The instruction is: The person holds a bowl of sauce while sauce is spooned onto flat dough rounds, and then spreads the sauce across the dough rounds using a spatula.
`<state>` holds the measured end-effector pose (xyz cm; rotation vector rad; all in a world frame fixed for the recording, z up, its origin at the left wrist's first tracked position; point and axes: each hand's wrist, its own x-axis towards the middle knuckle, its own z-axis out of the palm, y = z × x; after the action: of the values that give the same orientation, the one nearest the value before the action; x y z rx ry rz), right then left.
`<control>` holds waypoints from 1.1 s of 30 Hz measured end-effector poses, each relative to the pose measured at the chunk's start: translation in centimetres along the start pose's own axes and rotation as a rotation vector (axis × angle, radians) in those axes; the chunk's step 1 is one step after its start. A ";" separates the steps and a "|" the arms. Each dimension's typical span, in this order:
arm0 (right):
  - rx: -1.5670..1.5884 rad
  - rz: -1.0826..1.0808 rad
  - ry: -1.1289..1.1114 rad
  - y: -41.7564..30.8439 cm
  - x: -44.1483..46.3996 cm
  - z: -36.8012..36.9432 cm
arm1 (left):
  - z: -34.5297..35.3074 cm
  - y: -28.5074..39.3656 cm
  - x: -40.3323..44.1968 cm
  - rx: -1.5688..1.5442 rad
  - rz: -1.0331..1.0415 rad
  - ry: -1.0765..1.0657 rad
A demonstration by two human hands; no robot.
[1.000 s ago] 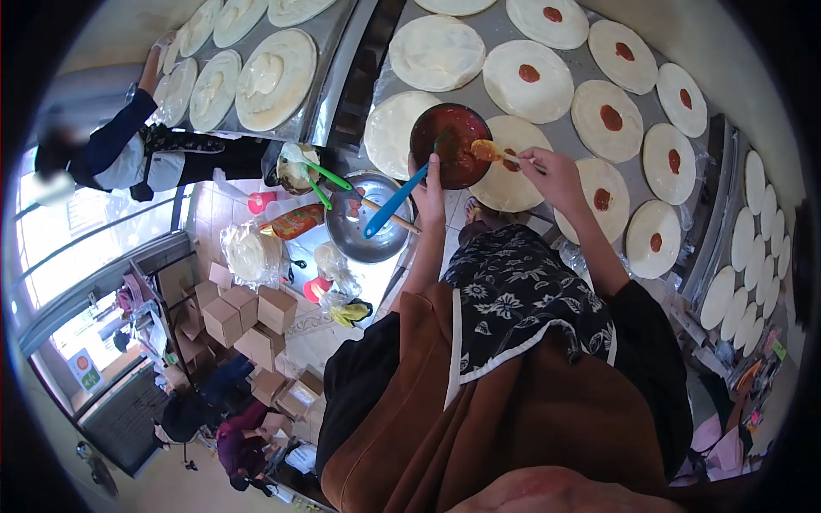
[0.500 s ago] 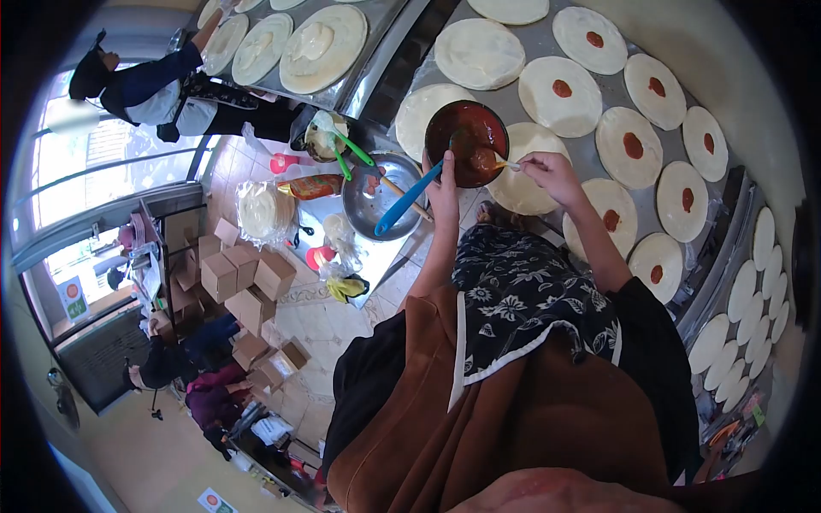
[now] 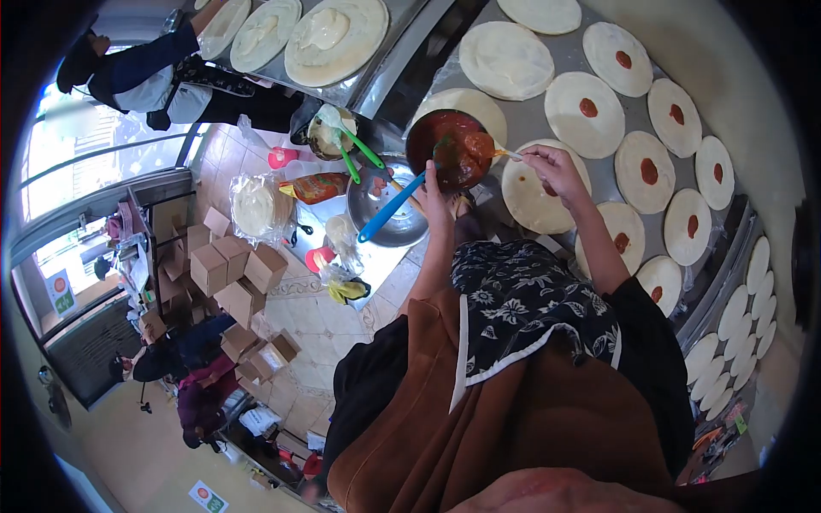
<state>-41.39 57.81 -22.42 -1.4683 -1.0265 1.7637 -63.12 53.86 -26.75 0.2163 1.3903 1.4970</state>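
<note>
My left hand [image 3: 436,203] is closed on the near rim of a dark bowl [image 3: 416,141] holding red sauce [image 3: 457,175]. A spatula with a blue handle [image 3: 392,208] leans out of the bowl past that hand, its head in the sauce. My right hand [image 3: 554,173] pinches the thin handle of a spoon [image 3: 510,155]. The spoon's sauce-covered end is over the bowl's right side; whether it touches the sauce is unclear. Beneath my right hand lies a pale flat dough round [image 3: 534,212], its red sauce spot partly hidden by the hand.
Several dough rounds [image 3: 584,115] lie on the metal table, many with a sauce spot. A steel basin [image 3: 410,227] and a pot with green-handled utensils [image 3: 329,137] stand to the left. A co-worker [image 3: 141,73] is at another table. Cardboard boxes [image 3: 224,265] are piled on the floor.
The bowl has shifted left, away from the dough round beneath my right hand. A sauce spot now shows on that round. The spoon is still at the bowl's right side.
</note>
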 end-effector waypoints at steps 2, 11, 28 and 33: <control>-0.033 -0.044 0.009 0.4 1.9 0.5 | -3.1 -0.9 2.7 0.029 0.065 0.017; -0.736 -0.384 0.241 2.7 7.9 4.9 | -8.0 3.8 6.0 0.119 0.099 0.100; -0.755 -0.318 0.199 -2.4 5.1 7.0 | -1.7 3.2 7.9 0.407 0.309 -0.163; -0.727 -0.304 0.062 -0.6 6.0 6.5 | 1.3 4.0 6.4 0.441 0.325 -0.227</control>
<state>-48.92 61.99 -24.40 -1.6354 -1.8681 1.1636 -67.18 60.31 -26.22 0.8971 1.5324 1.3495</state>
